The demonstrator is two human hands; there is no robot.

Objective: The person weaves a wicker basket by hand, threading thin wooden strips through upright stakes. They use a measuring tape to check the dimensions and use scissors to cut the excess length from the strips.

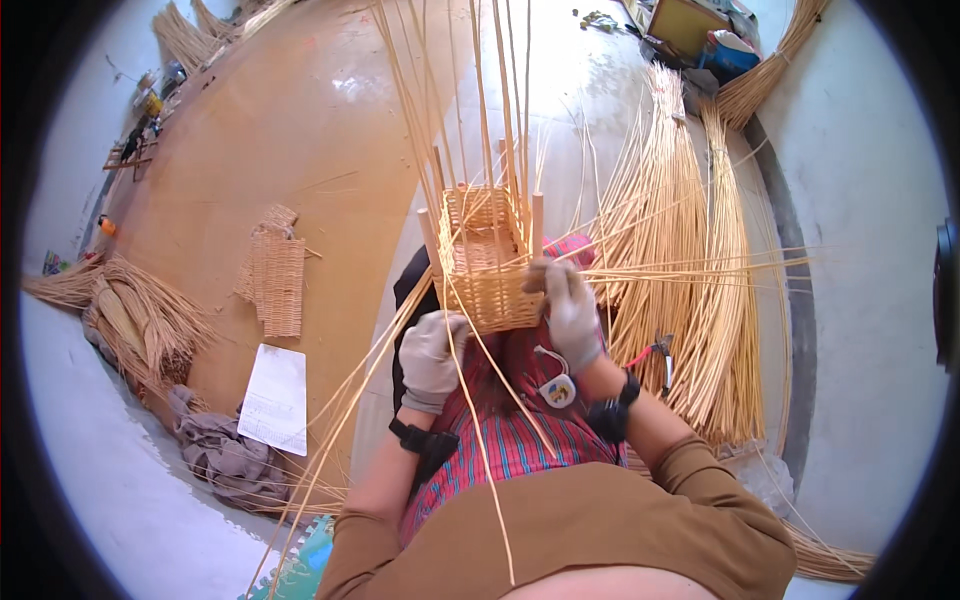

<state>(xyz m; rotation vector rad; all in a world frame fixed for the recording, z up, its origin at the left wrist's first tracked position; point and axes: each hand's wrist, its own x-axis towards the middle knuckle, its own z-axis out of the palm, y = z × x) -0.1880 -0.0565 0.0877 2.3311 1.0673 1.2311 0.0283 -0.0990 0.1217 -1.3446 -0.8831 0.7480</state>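
Note:
A small, half-woven wicker basket [490,302] rests upright over my lap, with wooden stakes [538,222] at its corners and long thin upright canes [483,110] rising from its walls. My left hand [432,362], in a pale glove, is closed at the basket's lower left front corner. Loose wicker strands [467,400] hang from the front wall past it. My right hand [567,308], gloved too, has its fingers bent together at the right front corner, where several wicker strands [680,268] run out to the right. Its fingertips are partly hidden.
Big bundles of cane [690,300] lie on the right, with red-handled pliers [652,350] beside them. Woven panels [275,280] and a paper sheet [275,395] are on the floor at left. Further left are another cane bundle [140,315] and a grey cloth [232,455].

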